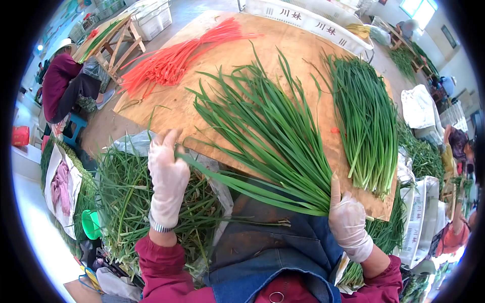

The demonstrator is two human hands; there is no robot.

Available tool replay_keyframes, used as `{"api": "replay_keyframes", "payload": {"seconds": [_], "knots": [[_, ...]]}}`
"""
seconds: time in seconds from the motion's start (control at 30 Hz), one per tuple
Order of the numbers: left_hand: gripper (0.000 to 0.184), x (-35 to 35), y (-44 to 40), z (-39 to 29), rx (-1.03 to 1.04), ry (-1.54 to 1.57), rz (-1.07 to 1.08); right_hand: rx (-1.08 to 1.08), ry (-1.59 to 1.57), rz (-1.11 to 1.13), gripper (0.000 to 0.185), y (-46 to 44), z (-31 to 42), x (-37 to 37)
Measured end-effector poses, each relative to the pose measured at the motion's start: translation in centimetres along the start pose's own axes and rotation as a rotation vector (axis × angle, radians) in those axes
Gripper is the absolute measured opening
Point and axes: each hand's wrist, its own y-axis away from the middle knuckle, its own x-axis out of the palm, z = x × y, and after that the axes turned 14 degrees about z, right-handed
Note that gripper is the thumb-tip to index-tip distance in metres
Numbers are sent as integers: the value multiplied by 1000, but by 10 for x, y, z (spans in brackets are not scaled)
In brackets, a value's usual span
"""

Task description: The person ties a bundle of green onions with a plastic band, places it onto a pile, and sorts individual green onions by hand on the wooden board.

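Observation:
Garlic chives (273, 121) lie fanned out on the wooden board (212, 50), their pale stem ends at the near right edge. My right hand (348, 222), in a thin whitish glove, is closed around those stem ends, index finger stretched up along them. My left hand (169, 177), gloved too, is raised left of the board over a heap of loose leaves (126, 187). A few long leaves bend away from the bunch and reach its thumb and fingers, which appear to pinch the tips. To the right lies a neat second bunch of chives (366, 121).
Red plastic ties (172, 63) are spread at the board's far left. White crates stand behind it (303, 20) and at right (419, 222). A green cup (91, 224) is at lower left. A person (65, 86) sits at another table; others are at right.

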Motion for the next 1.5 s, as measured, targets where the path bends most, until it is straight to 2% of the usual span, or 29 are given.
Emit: {"api": "replay_keyframes", "payload": {"seconds": [0.07,0.17,0.23,0.37,0.4,0.43,0.47,0.5,0.53,0.6,0.7,0.77,0.83,0.9,1.03,1.27,1.37,1.5], "knots": [[34,7,-19,-15,-82,84,-23,0,18,-14,60,1,0,0],[32,27,-44,-31,-88,-102,102,-19,27,-14,60,1,4,-2],[35,52,-59,-27,-53,-347,108,-19,28,-17,61,0,4,-4],[20,57,-73,-11,-149,-330,49,-23,16,-23,62,0,3,-4],[12,53,-72,1,-158,-354,-37,-26,-9,-26,63,0,2,-5],[12,41,-72,8,-164,-315,-144,-29,-34,-25,63,0,0,-6],[14,26,-70,17,-215,-294,-227,-31,-63,-26,63,-1,-1,-7],[15,9,-69,30,-351,-282,-203,-19,-80,-46,63,-1,-1,-6],[15,-6,-59,31,-280,-302,-366,-6,-90,-66,63,-2,-2,-5],[14,-30,-34,30,-185,-159,-480,19,-90,-91,62,-4,-2,-5],[13,-35,2,-18,-128,222,-423,-9,-73,-89,62,-6,3,-6],[12,-29,8,-51,117,72,-261,-28,-39,-78,61,-6,6,-5],[16,-12,-1,-75,212,145,-87,-32,-42,-89,60,-4,7,-5],[15,8,-18,-95,181,303,76,-32,-39,-104,60,-5,8,-3],[16,58,-66,-102,164,208,232,-46,-51,-98,61,-4,9,-1],[30,108,-153,-109,-34,-22,262,-53,-83,-87,60,-5,7,-1],[33,127,-163,-96,121,-213,281,-63,-104,-95,60,-5,6,2],[30,138,-176,-88,-31,82,284,-65,-130,-86,60,-4,3,-1]]}}
